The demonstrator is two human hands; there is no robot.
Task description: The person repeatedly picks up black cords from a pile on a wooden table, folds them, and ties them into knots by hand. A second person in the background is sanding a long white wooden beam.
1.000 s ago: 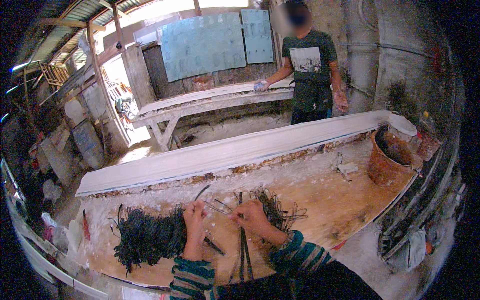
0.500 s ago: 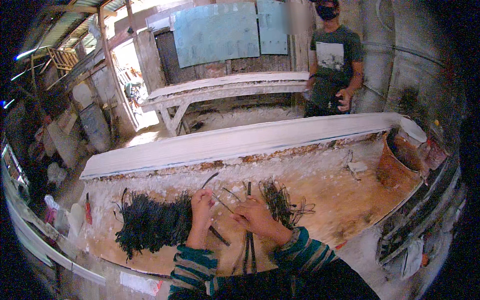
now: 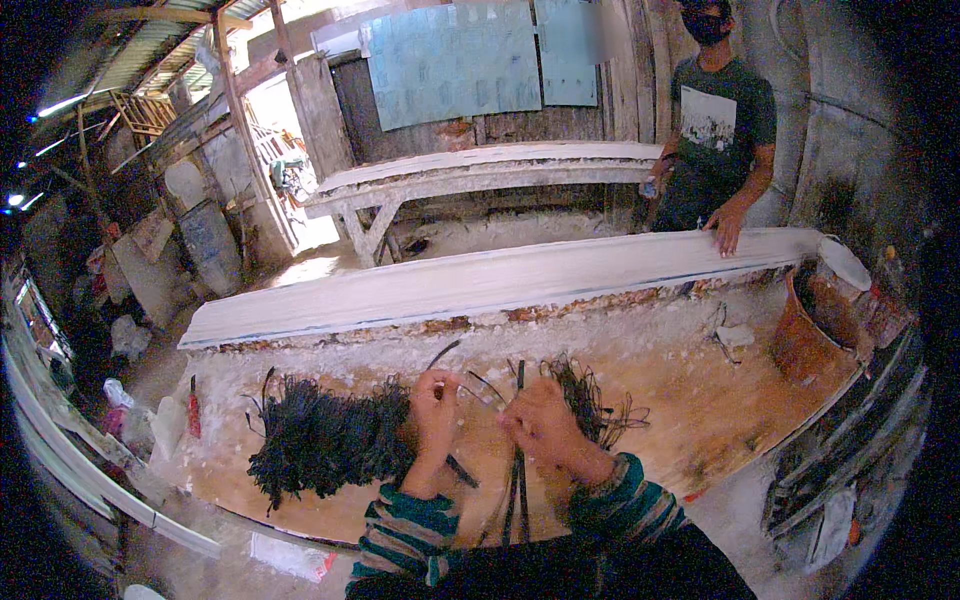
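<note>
My left hand is closed, its fingertips pinched on a thin black strip whose tip seems to stick up past the fingers. Close beside it, my right hand is closed too, with a slim dark strand reaching from its fingers towards the left. Long black strips run from under the right hand down to my lap. Left of my hands lies a thick pile of knotted black strips. A looser tangle of thin black loops lies beyond my right hand.
Behind the wooden board runs a long white-coated plank. A rusty bucket stands at the right end. A red-handled tool is at the left. Across the plank stands a person, one hand on it.
My view has shifted slightly, moving the scene rightwards and a little up at the right. My hands stay close together. The other person's hand has come down onto the white plank.
</note>
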